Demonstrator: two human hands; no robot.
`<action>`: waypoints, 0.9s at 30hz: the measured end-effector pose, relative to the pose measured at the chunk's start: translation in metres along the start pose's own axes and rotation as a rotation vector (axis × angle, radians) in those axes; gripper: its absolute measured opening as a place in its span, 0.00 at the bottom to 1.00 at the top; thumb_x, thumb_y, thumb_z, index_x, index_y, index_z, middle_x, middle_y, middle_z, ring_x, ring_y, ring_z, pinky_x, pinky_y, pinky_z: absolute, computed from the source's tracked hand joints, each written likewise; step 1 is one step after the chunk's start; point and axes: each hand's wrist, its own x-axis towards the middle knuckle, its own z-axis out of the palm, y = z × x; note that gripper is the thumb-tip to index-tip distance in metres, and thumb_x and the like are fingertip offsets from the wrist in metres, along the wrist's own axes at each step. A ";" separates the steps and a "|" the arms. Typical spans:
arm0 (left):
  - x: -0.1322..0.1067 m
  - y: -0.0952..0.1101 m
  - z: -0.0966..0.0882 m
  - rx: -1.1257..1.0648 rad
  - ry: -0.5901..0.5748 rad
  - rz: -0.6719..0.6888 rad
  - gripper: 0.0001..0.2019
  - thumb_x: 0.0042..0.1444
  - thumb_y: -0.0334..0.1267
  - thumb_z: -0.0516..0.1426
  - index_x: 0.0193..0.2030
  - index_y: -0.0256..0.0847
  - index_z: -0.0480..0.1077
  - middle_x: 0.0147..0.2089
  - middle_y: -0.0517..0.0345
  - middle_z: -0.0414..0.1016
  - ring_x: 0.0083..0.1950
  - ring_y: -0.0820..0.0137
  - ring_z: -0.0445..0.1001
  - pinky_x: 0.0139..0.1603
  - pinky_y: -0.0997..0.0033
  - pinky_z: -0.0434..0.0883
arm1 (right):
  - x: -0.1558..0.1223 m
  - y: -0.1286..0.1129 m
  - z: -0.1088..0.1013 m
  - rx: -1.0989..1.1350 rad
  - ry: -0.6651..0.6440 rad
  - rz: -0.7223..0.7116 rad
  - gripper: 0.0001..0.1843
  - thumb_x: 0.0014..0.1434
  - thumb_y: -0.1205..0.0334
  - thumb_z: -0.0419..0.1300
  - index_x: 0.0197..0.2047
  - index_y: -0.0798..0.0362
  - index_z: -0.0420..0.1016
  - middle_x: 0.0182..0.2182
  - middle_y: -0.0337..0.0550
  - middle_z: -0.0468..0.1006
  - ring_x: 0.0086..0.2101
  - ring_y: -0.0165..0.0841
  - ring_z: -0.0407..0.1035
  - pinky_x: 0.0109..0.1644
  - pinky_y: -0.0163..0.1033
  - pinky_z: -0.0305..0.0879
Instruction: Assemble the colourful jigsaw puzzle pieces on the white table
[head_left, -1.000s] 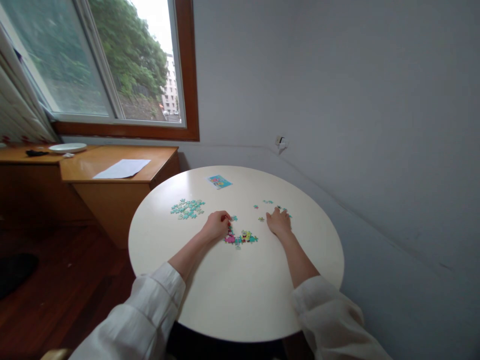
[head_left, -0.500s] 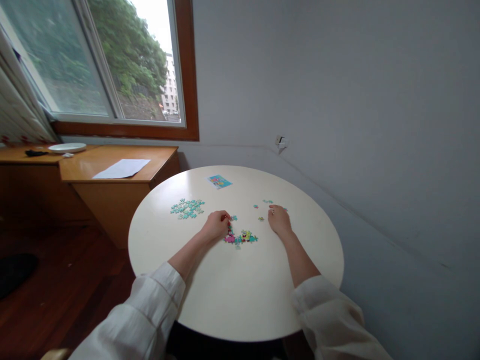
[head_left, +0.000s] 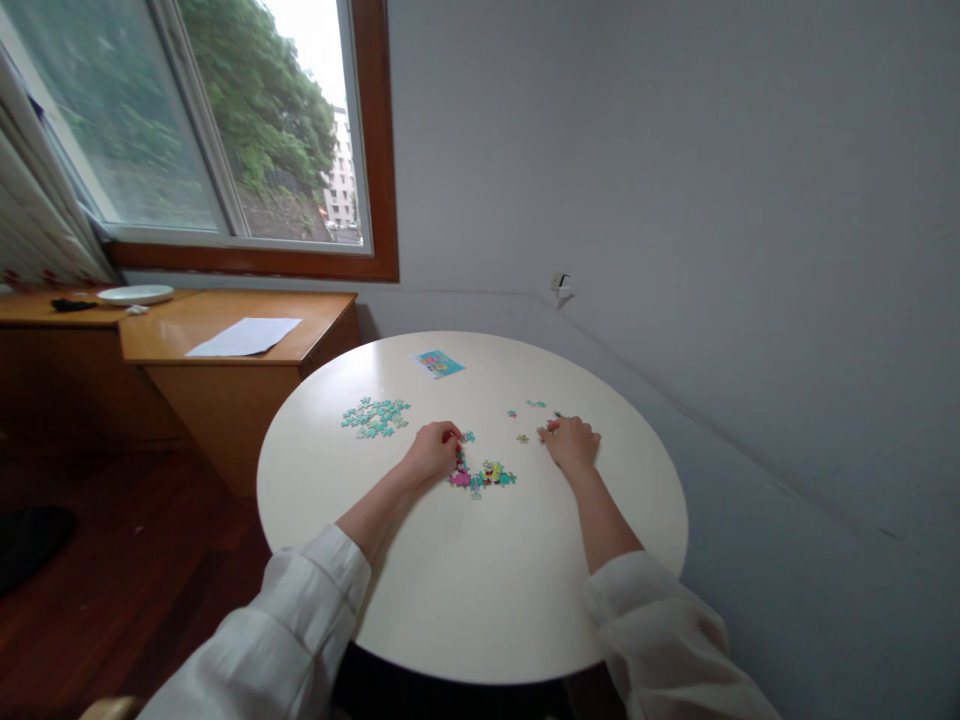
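A: Left hand (head_left: 431, 452)?
B: Resting curled at the far-left end of the partly joined SpongeBob jigsaw (head_left: 492, 473); I'm not seeing whether the fingertips are gripping a piece.
A: Right hand (head_left: 574, 445)?
B: Resting well apart from the left, knuckles up, thumb side touching or just beside a reddish puzzle piece (head_left: 553, 425) — grip hidden, can't tell.
A: Jigsaw location?
B: Lying roughly L-shaped on the round white table (head_left: 480, 590), between the hands, slightly nearer the wearer.
A: Others?
B: Turquoise puzzle pieces (head_left: 375, 418) are lying left of the left hand — and a picture card (head_left: 440, 363) is lying near the far edge.
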 end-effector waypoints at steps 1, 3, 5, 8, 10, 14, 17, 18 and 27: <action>0.000 0.000 0.000 0.001 0.000 -0.002 0.12 0.48 0.26 0.48 0.32 0.36 0.72 0.27 0.56 0.76 0.30 0.72 0.73 0.35 0.74 0.69 | 0.000 0.000 0.000 -0.002 -0.002 0.003 0.15 0.54 0.53 0.57 0.38 0.52 0.77 0.43 0.51 0.73 0.46 0.43 0.65 0.48 0.46 0.56; 0.000 0.000 0.000 0.002 0.000 -0.001 0.12 0.48 0.26 0.48 0.32 0.36 0.72 0.28 0.56 0.76 0.30 0.72 0.73 0.35 0.74 0.69 | 0.000 0.001 -0.002 -0.009 0.000 0.013 0.16 0.56 0.54 0.54 0.40 0.53 0.77 0.43 0.52 0.73 0.46 0.43 0.65 0.48 0.46 0.56; -0.001 0.001 -0.001 0.007 0.000 0.001 0.13 0.48 0.25 0.48 0.32 0.36 0.72 0.28 0.56 0.77 0.30 0.72 0.73 0.35 0.74 0.68 | 0.000 0.002 -0.003 -0.014 0.009 0.030 0.17 0.59 0.55 0.50 0.41 0.53 0.77 0.43 0.53 0.73 0.46 0.43 0.65 0.47 0.47 0.56; -0.001 0.002 -0.001 0.014 -0.001 0.000 0.13 0.48 0.25 0.48 0.32 0.35 0.72 0.28 0.56 0.76 0.30 0.72 0.73 0.35 0.74 0.68 | 0.002 0.005 -0.004 -0.011 0.008 0.053 0.17 0.60 0.58 0.50 0.42 0.53 0.77 0.44 0.53 0.73 0.46 0.44 0.65 0.47 0.47 0.57; -0.001 0.002 -0.001 0.016 0.000 -0.002 0.13 0.48 0.25 0.48 0.32 0.35 0.72 0.28 0.56 0.76 0.30 0.72 0.73 0.35 0.74 0.68 | 0.002 0.007 -0.004 -0.002 -0.018 0.063 0.15 0.59 0.60 0.51 0.43 0.52 0.77 0.44 0.52 0.74 0.47 0.44 0.65 0.47 0.47 0.57; -0.002 0.003 -0.002 0.018 -0.002 0.003 0.13 0.47 0.25 0.48 0.32 0.35 0.72 0.28 0.56 0.76 0.30 0.72 0.73 0.35 0.74 0.68 | 0.004 0.008 -0.003 0.017 -0.058 0.048 0.16 0.58 0.64 0.51 0.44 0.51 0.77 0.45 0.52 0.74 0.47 0.43 0.66 0.48 0.46 0.57; -0.002 0.003 -0.002 0.016 -0.006 0.005 0.13 0.47 0.25 0.48 0.33 0.35 0.72 0.28 0.56 0.76 0.30 0.72 0.73 0.35 0.74 0.68 | 0.005 0.008 -0.002 0.038 -0.059 0.047 0.16 0.58 0.64 0.51 0.44 0.49 0.77 0.45 0.51 0.75 0.46 0.43 0.67 0.48 0.46 0.57; -0.002 0.003 -0.002 0.016 -0.006 0.005 0.13 0.47 0.25 0.48 0.32 0.35 0.72 0.28 0.56 0.76 0.30 0.72 0.73 0.35 0.74 0.68 | 0.005 0.008 -0.001 0.048 -0.060 0.047 0.16 0.58 0.64 0.51 0.44 0.48 0.77 0.45 0.51 0.75 0.46 0.42 0.67 0.48 0.46 0.57; 0.001 -0.001 0.000 0.019 0.008 0.013 0.13 0.47 0.25 0.48 0.32 0.35 0.73 0.28 0.56 0.76 0.30 0.72 0.73 0.35 0.74 0.68 | 0.008 0.011 0.000 0.059 -0.043 0.099 0.11 0.54 0.59 0.56 0.37 0.49 0.78 0.41 0.49 0.76 0.46 0.43 0.67 0.48 0.48 0.56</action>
